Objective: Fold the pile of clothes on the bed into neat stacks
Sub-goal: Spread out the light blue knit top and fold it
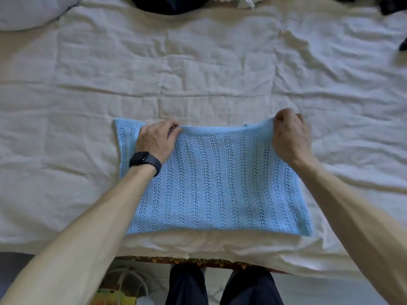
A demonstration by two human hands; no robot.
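Covering most of the view, the bed [198,73] carries a creased cream sheet and serves as the folding surface. A pale pillow [26,12] lies at its far left corner.

Task item: the light blue knit garment [215,183] lies flat near the front edge of the bed, directly ahead of the person, as a rough rectangle. Its far edge is raised slightly off the sheet between the two hands. Its near edge lies flat.

Unfolded stock: dark clothes [169,5] sit at the far edge of the bed, well apart from the knit. Only part of them is in view.

Hand status:
- The left hand [157,140] pinches the far edge of the knit, a little inside its left corner.
- The right hand [290,137] grips the far right corner, with the fingers curled round bunched fabric.
- A black watch [143,160] sits on the left wrist.

Step in hand, as judged: a fold of the knit across its width, with the far edge taken up.

Next move, as judged: carry both gripped points toward the near edge at an equal rate, align edge to edge, then lay down and smooth. Uneven travel of the hands would skew the fold, and the loose open knit is likely to stretch under a hard pull.
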